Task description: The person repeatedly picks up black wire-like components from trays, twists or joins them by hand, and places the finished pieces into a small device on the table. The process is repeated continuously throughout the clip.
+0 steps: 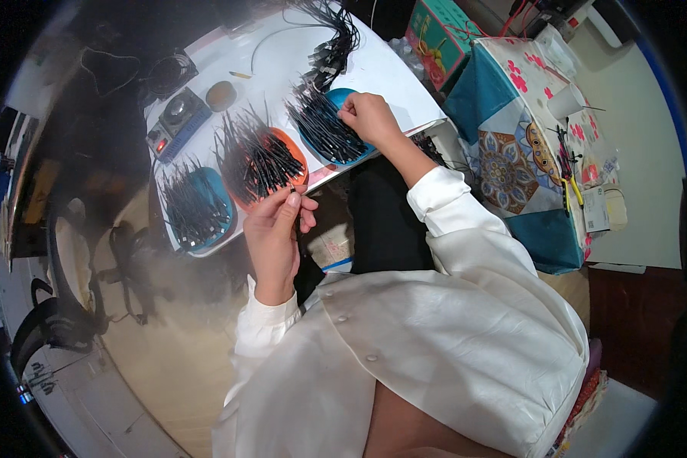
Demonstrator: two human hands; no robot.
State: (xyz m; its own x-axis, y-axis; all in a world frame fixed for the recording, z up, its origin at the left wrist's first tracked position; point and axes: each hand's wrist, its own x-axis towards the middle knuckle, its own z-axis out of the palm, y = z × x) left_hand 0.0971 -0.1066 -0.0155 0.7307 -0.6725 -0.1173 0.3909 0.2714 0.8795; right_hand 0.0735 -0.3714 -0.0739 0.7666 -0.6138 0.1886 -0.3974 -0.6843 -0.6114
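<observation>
My left hand (276,237) is in front of the orange tray (299,145), thumb and forefinger pinched on a small black cable end (292,190). Behind it, a bundle of thin black cables (261,164) lies in that tray. My right hand (372,120) is over the right-hand blue tray (342,96), its fingers curled together beside the black cables (319,126) there. Whatever those fingers hold, if anything, is hidden. At the left, more short cables with silvery ends (187,202) fill another blue tray (223,200).
A white table (282,69) bears the trays. A grey device (177,114) with a lit red switch and a round tin (220,96) stand at its left. Loose black cables (334,53) lie at the back. On the right, a patterned cloth (504,164) covers another surface, with yellow-handled pliers (574,187).
</observation>
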